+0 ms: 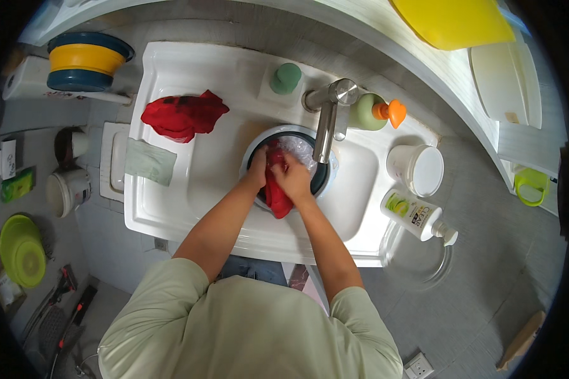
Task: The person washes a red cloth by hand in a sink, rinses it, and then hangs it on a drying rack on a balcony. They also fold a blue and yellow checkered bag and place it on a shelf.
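Wearing pale green sleeves [164, 297], forearms stretched over a white sink [221, 196]. Grips a bunched red cloth [278, 201] between left hand [258, 167] and right hand [293, 180], fingers curled in on both sides; cannot tell how tightly. Vivid red, deeply creased, darker in the folds, with a loose end reaching the near rim of a dark-lined basin [322, 177]. Just beyond, clear bubbly suds [298, 147] inside. Farther off, at left, a second red cloth [182, 118], crumpled, dark-patched. Over the basin's right side, a steel faucet [325, 123].

A white tub [413, 169] and a white pump bottle [409, 212] are side by side at right, with a lime-green basin [23, 251] at far left.
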`<state>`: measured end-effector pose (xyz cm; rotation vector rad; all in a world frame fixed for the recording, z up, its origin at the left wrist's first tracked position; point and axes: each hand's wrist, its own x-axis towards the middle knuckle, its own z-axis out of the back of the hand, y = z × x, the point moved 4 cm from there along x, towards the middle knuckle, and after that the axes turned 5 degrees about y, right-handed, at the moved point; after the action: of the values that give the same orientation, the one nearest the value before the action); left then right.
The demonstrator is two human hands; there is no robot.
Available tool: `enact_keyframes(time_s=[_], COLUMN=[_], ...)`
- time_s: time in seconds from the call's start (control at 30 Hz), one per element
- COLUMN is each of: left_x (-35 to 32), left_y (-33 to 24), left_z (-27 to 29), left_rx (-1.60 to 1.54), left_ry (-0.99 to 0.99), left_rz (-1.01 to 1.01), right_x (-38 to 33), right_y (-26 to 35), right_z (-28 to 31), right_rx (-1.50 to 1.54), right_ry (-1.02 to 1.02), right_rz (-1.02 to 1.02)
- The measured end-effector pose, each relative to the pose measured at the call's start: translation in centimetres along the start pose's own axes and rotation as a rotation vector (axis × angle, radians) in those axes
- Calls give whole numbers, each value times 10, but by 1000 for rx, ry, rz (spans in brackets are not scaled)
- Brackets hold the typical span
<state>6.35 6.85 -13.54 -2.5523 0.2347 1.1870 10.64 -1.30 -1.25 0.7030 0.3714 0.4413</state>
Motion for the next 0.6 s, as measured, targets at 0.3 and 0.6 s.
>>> enact_keyframes(time_s=[0.3, 0.6], left_x=[-34, -77], left_y=[7, 2], left_z=[-28, -4], left_rx=[225, 862], left_ry=[80, -326], left_rz=[177, -140], right_x=[11, -8], right_y=[-35, -47], right_z=[27, -13], right_rx=[-292, -418], right_ry=[-47, 479], right_rz=[-305, -279])
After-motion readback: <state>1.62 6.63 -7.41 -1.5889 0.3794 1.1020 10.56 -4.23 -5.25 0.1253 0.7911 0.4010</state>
